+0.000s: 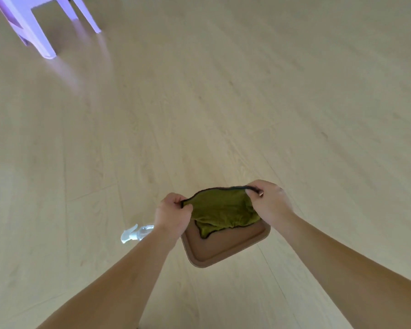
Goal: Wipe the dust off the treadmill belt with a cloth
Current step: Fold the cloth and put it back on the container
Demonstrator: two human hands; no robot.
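Note:
An olive-green cloth [221, 210] with a dark hem hangs stretched between my two hands above a brown tray [226, 248] on the floor. My left hand [173, 214] pinches the cloth's left top corner. My right hand [268, 203] pinches its right top corner. The cloth's lower edge sags onto the tray. No treadmill is in view.
A clear spray bottle [137, 232] with a white trigger lies on the pale wooden floor, left of my left wrist. Lilac furniture legs [38, 32] stand at the far upper left. Open floor stretches ahead and to the right.

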